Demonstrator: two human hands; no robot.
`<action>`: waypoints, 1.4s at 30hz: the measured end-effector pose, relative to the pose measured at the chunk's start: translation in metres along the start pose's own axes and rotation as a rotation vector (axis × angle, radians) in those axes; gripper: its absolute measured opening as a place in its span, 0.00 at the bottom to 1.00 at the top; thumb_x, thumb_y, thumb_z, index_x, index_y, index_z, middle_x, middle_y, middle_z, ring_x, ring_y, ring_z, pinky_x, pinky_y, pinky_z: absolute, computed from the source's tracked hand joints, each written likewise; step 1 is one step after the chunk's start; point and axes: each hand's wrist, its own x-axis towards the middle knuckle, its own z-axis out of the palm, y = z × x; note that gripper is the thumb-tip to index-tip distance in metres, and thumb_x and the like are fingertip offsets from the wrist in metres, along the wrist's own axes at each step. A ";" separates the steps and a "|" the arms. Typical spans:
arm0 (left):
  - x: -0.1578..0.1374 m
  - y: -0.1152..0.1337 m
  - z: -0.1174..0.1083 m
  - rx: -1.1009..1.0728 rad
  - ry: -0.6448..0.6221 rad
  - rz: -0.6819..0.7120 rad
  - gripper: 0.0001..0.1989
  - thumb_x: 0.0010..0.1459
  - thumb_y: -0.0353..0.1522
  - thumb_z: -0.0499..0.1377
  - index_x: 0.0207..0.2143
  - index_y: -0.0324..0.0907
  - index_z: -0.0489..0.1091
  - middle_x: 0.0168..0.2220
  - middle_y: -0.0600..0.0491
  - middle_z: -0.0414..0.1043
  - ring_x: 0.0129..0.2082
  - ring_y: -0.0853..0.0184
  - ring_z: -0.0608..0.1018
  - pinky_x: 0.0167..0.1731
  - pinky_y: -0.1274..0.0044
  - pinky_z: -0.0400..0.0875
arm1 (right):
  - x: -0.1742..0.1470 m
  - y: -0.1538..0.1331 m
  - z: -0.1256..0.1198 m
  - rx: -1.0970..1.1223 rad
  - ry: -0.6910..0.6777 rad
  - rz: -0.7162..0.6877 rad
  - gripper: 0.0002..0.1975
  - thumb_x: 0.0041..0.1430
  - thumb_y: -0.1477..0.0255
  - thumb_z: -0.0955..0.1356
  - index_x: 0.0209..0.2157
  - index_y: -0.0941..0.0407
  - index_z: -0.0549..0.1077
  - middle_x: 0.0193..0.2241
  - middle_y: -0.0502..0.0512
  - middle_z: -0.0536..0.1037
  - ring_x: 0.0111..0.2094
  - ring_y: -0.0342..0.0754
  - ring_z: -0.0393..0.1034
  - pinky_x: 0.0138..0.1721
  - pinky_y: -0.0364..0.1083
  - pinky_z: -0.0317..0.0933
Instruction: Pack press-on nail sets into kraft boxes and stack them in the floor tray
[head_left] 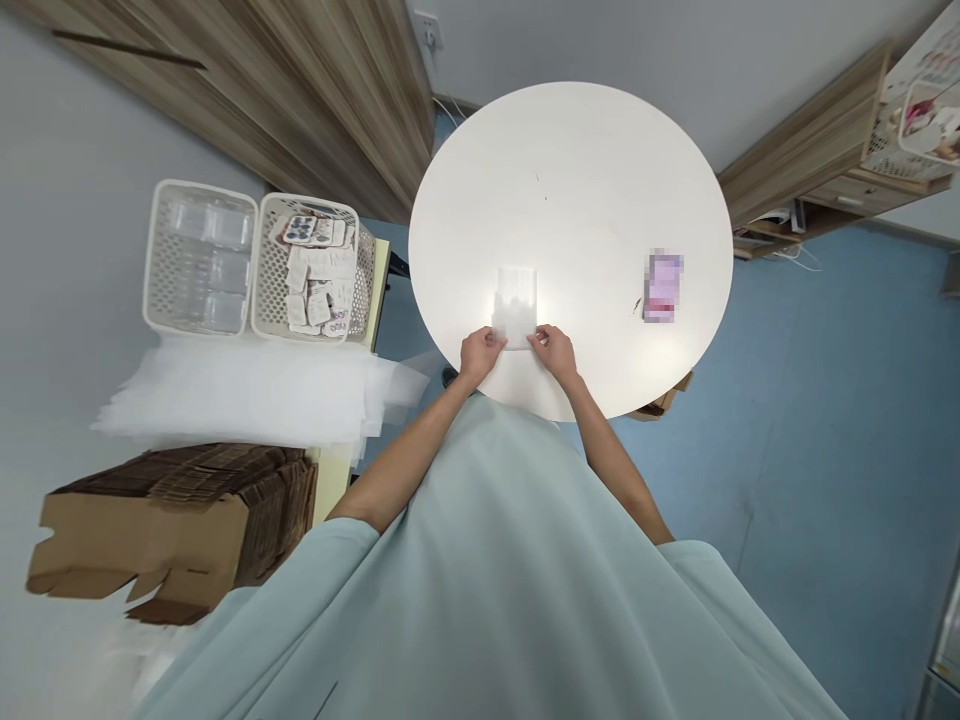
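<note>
A clear plastic box (pixel 517 300) lies on the white round table (pixel 570 150), close to its near edge. My left hand (pixel 481 354) pinches the box's near left corner, thumb and fingers pressed together. At the near right corner my right hand (pixel 553 354) grips the same box in a similar pinch. The box looks see-through and whitish; whether anything is inside I cannot tell. Farther right on the table sits a blurred pinkish-purple package (pixel 663 286), apart from both hands.
On the left stand a white basket of clear plastic boxes (pixel 161 260) and a white basket of small cards and packets (pixel 365 285). Nearer are a stack of translucent white sheets (pixel 247 390) and flattened brown cartons (pixel 165 530). Wooden cabinets (pixel 315 90) flank the table.
</note>
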 end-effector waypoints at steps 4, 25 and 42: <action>0.007 0.003 0.005 0.036 0.039 -0.039 0.05 0.62 0.35 0.67 0.38 0.45 0.76 0.43 0.49 0.84 0.46 0.56 0.83 0.49 0.68 0.76 | 0.005 -0.002 0.004 -0.024 0.011 0.076 0.10 0.69 0.63 0.70 0.47 0.52 0.77 0.43 0.57 0.84 0.47 0.56 0.78 0.49 0.53 0.71; -0.013 -0.017 -0.003 0.193 -0.168 0.569 0.26 0.68 0.36 0.59 0.66 0.41 0.68 0.69 0.42 0.68 0.69 0.53 0.72 0.70 0.59 0.67 | -0.041 0.009 0.010 -0.194 -0.073 -0.401 0.25 0.69 0.67 0.70 0.65 0.56 0.70 0.73 0.67 0.65 0.74 0.61 0.60 0.70 0.63 0.62; -0.003 -0.004 -0.005 -0.033 0.028 0.113 0.08 0.67 0.38 0.64 0.36 0.45 0.78 0.42 0.50 0.85 0.47 0.56 0.84 0.51 0.69 0.76 | -0.018 -0.004 0.011 0.009 0.099 -0.093 0.20 0.76 0.55 0.63 0.50 0.55 0.78 0.46 0.61 0.79 0.43 0.53 0.75 0.50 0.50 0.71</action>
